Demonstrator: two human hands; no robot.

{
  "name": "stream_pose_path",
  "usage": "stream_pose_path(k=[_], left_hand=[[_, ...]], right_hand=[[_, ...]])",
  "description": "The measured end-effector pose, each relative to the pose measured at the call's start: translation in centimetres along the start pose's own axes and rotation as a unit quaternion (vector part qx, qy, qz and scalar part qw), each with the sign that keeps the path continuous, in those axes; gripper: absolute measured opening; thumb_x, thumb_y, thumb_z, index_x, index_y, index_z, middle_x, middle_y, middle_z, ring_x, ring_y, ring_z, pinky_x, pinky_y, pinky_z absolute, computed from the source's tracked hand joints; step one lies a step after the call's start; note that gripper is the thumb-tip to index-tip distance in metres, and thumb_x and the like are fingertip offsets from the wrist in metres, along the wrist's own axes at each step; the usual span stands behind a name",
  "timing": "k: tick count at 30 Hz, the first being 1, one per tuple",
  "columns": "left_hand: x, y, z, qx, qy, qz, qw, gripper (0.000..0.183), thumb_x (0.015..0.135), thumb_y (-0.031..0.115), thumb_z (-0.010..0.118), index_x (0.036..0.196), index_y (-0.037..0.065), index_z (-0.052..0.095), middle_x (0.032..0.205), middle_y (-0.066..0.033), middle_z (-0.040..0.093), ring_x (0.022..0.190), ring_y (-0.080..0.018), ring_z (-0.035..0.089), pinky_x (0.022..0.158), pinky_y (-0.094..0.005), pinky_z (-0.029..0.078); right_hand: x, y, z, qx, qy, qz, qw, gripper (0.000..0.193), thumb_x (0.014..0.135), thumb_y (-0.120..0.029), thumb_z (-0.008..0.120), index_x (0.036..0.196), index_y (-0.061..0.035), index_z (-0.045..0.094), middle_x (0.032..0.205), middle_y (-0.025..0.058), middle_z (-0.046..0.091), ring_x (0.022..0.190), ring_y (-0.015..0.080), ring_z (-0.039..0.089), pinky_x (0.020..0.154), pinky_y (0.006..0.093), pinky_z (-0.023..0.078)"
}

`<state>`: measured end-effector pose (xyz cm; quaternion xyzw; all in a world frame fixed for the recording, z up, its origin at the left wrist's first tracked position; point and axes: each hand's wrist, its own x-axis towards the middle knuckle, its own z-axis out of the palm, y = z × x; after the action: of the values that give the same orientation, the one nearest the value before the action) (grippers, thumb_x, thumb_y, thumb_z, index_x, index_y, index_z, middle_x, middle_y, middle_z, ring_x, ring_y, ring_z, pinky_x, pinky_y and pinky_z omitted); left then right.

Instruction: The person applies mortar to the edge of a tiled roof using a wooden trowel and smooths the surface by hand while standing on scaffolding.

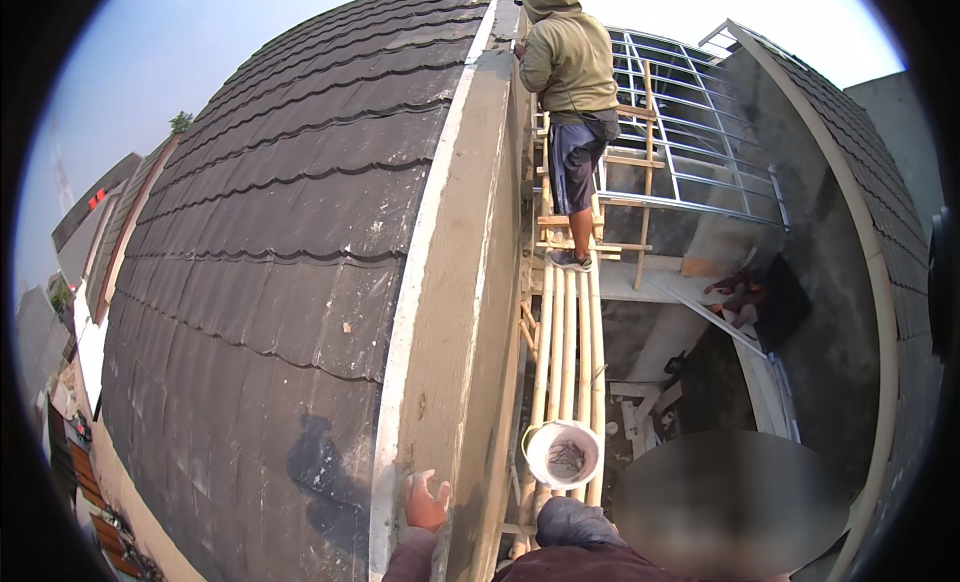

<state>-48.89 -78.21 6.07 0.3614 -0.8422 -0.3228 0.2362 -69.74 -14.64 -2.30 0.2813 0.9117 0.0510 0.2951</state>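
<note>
White plastic bucket, prob. light w/ just greyish stuff at bottom, stands on bamboo poles, right of grey cement-rendered parapet. Best hold: yellowish handle, or rim both sides; sides likely flex a bit. Poles round, so bucket might tip. L hand at parapet top, fingers loosely bent, nothing gripped. Parapet looks stiff, gritty, heavy; too wide to wrap, edge only. R hand out of sight, can't tell its state.
</note>
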Motion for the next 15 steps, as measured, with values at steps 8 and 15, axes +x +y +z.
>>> stream_pose_path(k=[8, 15], left_hand=[[8.9, 5.0, 4.5, 0.151, 0.107, 0.039, 0.982, 0.092, 0.084, 0.037, 0.076, 0.155, 0.002, 0.030, 0.163, -0.0275, 0.020, 0.152, -0.0466, 0.014, 0.122, -0.0615, 0.014], [15.6, 6.1, 8.3, 0.189, 0.162, -0.028, 0.968, 0.104, 0.081, 0.047, 0.076, 0.158, 0.000, 0.024, 0.165, -0.0288, 0.014, 0.155, -0.0466, 0.006, 0.123, -0.0649, 0.002]], right_hand=[[0.8, -12.2, -0.8, 0.153, 0.080, -0.142, 0.975, 0.053, 0.081, -0.037, 0.083, 0.115, 0.0001, 0.066, 0.118, 0.0254, 0.069, 0.115, 0.0418, 0.065, 0.097, 0.0477, 0.054], [-10.3, -39.6, -17.8, 0.128, 0.169, -0.591, 0.778, 0.050, 0.100, -0.040, 0.057, 0.143, -0.0139, 0.050, 0.124, 0.0246, 0.064, 0.115, 0.0445, 0.062, 0.097, 0.0508, 0.051]])
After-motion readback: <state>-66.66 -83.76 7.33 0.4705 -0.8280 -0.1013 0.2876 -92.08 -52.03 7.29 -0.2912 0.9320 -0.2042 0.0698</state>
